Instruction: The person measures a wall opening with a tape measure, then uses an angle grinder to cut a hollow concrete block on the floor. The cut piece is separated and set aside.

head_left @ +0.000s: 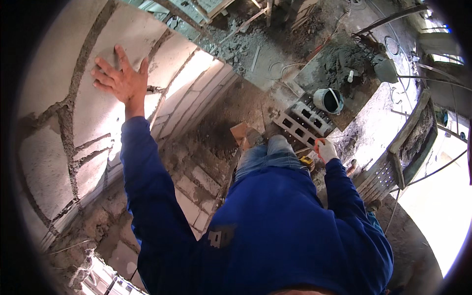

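My left hand (121, 81) lies with fingers spread against a wall of pale blocks (44, 167) with rough grey mortar joints. Lower down on the right, my right hand (326, 150), which looks gloved in white, is closed around an orange-handled tool (318, 143); its working end is too small to make out. Close to this hand, hollow blocks (291, 125) with square openings lie side by side. A yellow and black object (307, 162), like a tape measure, sits beside my jeans-clad legs (275, 153).
A bucket (322, 101) stands beyond the hollow blocks, beside a heap of grey mortar (339, 61) on a board. To the right is a wood-edged trough (412, 132). A brown brick-like piece (239, 132) lies near my feet. Rubble (241, 46) covers ground farther off.
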Demonstrator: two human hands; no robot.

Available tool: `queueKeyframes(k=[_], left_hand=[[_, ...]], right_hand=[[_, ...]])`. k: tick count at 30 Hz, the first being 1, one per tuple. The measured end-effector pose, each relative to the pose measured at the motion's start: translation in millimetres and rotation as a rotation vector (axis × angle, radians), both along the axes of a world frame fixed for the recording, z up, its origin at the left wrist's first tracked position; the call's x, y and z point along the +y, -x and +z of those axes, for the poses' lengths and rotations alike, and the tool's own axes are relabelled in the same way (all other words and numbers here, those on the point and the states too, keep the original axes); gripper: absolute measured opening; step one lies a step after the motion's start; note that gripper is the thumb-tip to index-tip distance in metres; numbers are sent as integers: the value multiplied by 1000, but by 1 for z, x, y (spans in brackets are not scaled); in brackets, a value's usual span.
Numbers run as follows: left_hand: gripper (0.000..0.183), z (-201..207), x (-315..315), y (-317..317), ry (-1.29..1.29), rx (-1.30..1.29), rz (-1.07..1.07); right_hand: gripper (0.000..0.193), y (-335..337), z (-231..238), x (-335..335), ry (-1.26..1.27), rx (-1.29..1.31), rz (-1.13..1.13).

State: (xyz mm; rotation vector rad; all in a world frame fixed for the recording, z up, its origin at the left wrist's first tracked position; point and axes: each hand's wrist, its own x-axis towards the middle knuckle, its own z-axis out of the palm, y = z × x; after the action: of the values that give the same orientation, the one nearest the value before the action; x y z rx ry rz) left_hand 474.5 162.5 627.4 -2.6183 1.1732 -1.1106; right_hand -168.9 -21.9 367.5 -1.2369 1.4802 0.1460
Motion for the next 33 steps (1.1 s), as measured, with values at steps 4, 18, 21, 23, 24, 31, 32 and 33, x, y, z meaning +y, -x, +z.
queueKeyframes(k=[4,18,21,23,24,31,32,33], left_hand=[[115,-18,8,-17,-18,46,9],[134,-19,9,-26,-102,-190,132],[136,-17,5,-25,-83,-227,144],[137,-16,2,-24,-77,-237,139],[137,-16,1,-24,-71,-250,143],[139,-15,-1,-25,-121,-417,127],[139,-15,1,-27,-152,-458,107],[132,-14,3,-30,-154,-482,104]], right_hand=[[26,4,-23,29,26,28,133],[23,-73,-81,-34,-26,-49,-14],[24,-76,-120,-26,-57,-17,-5],[26,-74,-148,-17,-111,15,35],[32,-74,-163,-12,-96,152,99],[49,-65,-236,24,197,375,83],[56,-71,-250,29,201,458,61],[65,-77,-266,32,157,503,57]])
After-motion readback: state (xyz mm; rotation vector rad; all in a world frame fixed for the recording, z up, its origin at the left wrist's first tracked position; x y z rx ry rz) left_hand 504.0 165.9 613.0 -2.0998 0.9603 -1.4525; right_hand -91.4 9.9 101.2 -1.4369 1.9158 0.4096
